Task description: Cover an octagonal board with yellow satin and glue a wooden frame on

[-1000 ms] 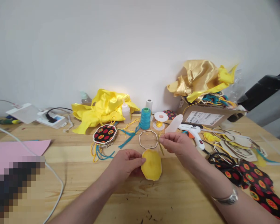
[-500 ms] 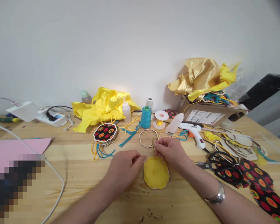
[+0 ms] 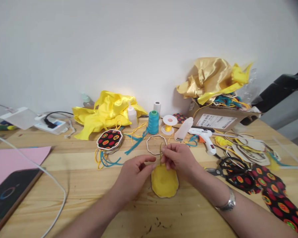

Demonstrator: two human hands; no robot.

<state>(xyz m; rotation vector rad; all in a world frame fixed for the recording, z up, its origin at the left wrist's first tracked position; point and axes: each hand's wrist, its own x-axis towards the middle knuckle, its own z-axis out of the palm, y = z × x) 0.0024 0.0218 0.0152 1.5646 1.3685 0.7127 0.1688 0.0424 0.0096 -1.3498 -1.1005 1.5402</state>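
Note:
My right hand (image 3: 177, 160), with a silver cuff on its wrist, pinches an olive-yellow cord (image 3: 160, 152) upright between thumb and fingers. The cord's lower end meets the top of a yellow fabric-covered piece (image 3: 165, 181), which has scalloped edges and a pale rim. At the piece's upper left, my left hand (image 3: 136, 173) has thumb and forefinger apart, with nothing visible between them. Its thumb tip is close to the fabric; whether they touch I cannot tell. Just beyond the hands lies a scalloped wooden ring (image 3: 155, 144).
Behind stand a teal thread cone (image 3: 153, 123), a yellow cord spool (image 3: 169, 124) and a squeeze bottle (image 3: 183, 129). At right lie a glue gun (image 3: 207, 140), black scissors (image 3: 228, 173) and patterned fabric (image 3: 283, 205). A patterned pendant (image 3: 109, 139) and a phone (image 3: 12, 195) are leftward.
My left forefinger has lifted away from the thumb, widening the gap. My right hand still pinches the cord. The whole view has shifted slightly.

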